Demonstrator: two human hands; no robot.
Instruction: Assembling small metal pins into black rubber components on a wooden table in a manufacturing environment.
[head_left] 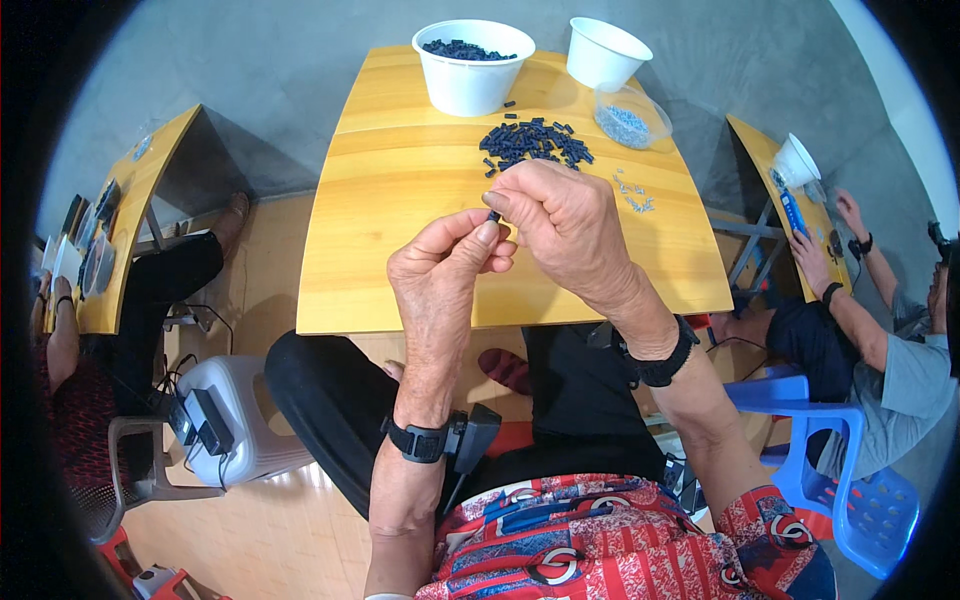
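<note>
Above the near part of the wooden table (390,230), my left hand (440,258) pinches a small black cylindrical piece (494,215) between thumb and fingertips. My right hand (568,228) is closed at the top of that same piece, its thumb and forefinger pressed together; whatever they may hold there is hidden. Just beyond my hands lies a loose pile of similar black pieces (535,140). To its right, small silvery metal parts (635,195), too small to name surely, are scattered on the wood.
At the back stands a white tub (468,88) of black pieces, with a second white tub (603,58) beside it. A clear plastic bowl (655,125) holds many small silvery parts. People sit at side tables; a blue plastic chair (850,470) is at right, a white stool (240,420) at left.
</note>
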